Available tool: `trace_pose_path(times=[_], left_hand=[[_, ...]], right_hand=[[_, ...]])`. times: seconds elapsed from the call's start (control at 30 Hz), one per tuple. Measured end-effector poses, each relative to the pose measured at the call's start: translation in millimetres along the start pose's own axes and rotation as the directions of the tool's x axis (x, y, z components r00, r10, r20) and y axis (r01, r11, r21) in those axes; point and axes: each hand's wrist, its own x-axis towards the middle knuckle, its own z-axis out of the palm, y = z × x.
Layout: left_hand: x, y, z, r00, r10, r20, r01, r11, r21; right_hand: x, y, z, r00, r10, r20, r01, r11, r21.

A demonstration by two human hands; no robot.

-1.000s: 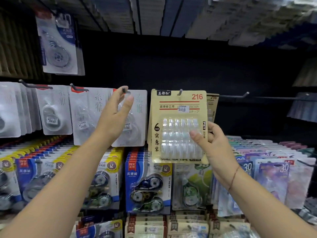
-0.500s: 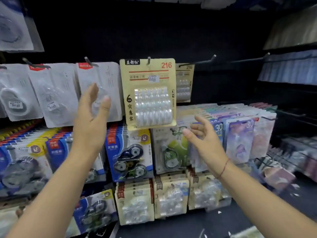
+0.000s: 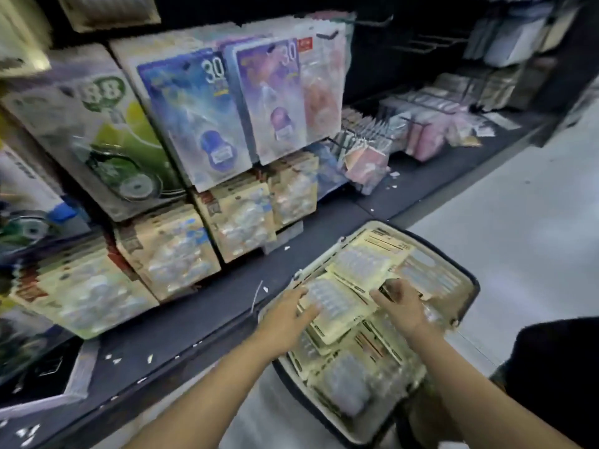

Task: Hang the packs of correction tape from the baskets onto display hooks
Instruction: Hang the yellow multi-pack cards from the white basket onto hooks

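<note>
Floor basket (image 3: 466,280): left fingers (image 3: 301,315) flat on top pack (image 3: 337,306), right fingers (image 3: 397,285) pinching second pack (image 3: 366,264).

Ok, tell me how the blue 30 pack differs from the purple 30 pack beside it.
The blue pack holds a dark blue item; the purple pack holds a purple item. The blue pack hangs left and lower in view; the purple pack right and higher. Both bear a white 30 and hang side by side.

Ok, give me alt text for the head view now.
The left hand and right hand touch the top yellow pack of correction tape in a full basket. Rows of hanging packs fill the display at left; motion blurs finger detail.
</note>
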Motion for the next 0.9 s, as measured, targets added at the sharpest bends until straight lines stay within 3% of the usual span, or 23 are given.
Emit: trace_pose_path(times=[0.13,0.27,0.4,0.5,0.63,0.9], left_hand=[[30,-19,46,0.990,-0.133,-0.046,0.135,0.990,0.041],[52,-20,52,0.987,-0.132,-0.092,0.133,0.991,0.012],[74,-16,50,0.989,-0.127,-0.074,0.125,0.992,-0.021],[83,-13,49,0.984,-0.178,-0.007,0.177,0.982,-0.071],[91,-14,49,0.944,-0.263,0.196,0.276,0.960,-0.038],[108,-10,45,0.890,-0.347,0.297,0.375,0.926,-0.041]], right_hand=[[-5,19,-9,0.999,0.050,-0.017,-0.050,0.999,0.005],[4,12,-15,0.994,0.029,-0.107,-0.016,0.992,0.122],[18,4,-13,0.992,0.108,-0.062,-0.091,0.969,0.230],[36,2,-1,0.980,0.198,0.012,-0.191,0.921,0.339],[65,0,11,0.954,0.290,0.079,-0.286,0.792,0.540],[94,-13,28,0.876,0.481,-0.020,-0.355,0.674,0.648]])
